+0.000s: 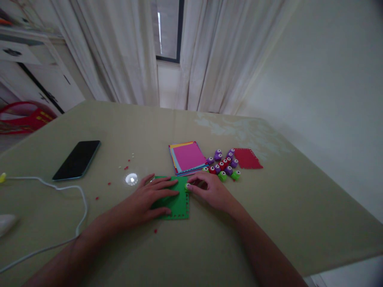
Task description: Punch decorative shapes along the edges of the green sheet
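Observation:
A green paper square (181,207) lies on the table, with small holes punched along its near and right edges. My left hand (154,196) rests flat on it, fingers spread, covering much of its left side. At the right edge of the paper, my right hand (211,190) pinches a small green paper punch (187,187) with an eye-like disc on top. Fingers partly hide the punch. Just beyond my right hand stands a cluster of small punches (223,164) in purple, red and green, all with the same eye-like tops.
Behind the green square lies a stack of coloured paper (188,157), pink on top. A red paper square (247,158) with punched edges is to the right. On the left are a phone (77,160), a white cable (83,199) and scattered red bits (109,183).

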Motion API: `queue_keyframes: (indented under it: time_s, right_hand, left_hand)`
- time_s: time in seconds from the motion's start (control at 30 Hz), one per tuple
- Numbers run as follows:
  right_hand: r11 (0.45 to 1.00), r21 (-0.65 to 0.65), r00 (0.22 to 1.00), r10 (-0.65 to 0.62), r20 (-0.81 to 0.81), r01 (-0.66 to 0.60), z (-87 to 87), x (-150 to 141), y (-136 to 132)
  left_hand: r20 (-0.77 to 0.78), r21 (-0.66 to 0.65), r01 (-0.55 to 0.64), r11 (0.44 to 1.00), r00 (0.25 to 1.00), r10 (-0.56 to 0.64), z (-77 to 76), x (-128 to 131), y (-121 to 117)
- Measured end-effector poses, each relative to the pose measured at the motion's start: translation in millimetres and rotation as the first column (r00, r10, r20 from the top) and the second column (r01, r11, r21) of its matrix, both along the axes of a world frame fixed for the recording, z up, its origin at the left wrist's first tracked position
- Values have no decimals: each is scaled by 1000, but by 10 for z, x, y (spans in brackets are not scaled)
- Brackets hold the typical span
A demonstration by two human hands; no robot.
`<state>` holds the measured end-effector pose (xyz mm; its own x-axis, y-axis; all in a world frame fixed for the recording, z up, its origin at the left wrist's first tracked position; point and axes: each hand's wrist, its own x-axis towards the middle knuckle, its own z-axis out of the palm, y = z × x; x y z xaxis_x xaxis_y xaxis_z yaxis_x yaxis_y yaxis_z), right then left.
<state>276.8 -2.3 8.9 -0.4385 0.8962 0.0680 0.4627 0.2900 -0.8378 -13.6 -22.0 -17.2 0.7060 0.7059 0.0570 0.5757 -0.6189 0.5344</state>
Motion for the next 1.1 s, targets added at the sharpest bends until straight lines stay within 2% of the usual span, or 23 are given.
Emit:
queue_keyframes:
  time_s: [0.67,1.1]
  right_hand:
    - [1000,15,1000,-3,19,2,25,-34,-9]
    - [1000,12,1000,-18,-25,18,-2,-25,-9]
  left_hand:
    - [-7,13,-4,1000,1000,4,-6,18,-7]
    - [-33,-8,1,1000,999,-1,12,18,-6]
